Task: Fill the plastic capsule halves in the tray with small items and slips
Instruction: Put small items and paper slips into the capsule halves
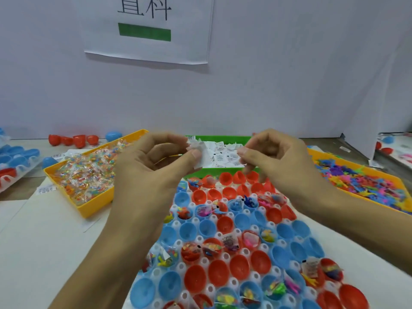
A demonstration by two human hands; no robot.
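Clearly both hands pinch slips: left hand [156, 161], right hand [274, 157]; stuck slips [200, 152] could drop together into one capsule half [225, 178]

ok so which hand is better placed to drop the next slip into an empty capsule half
Right, probably. The left hand pinches a wad of slips, acting as the supply. The right hand pinches at the wad's edge, hovering above empty red halves in the tray.

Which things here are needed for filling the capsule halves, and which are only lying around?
Needed:
- capsule tray
- green bin of slips
- slips pinched by left hand and right hand
- yellow bin of packets
- yellow bin of toys

Lying around:
- loose red halves
- wall sign
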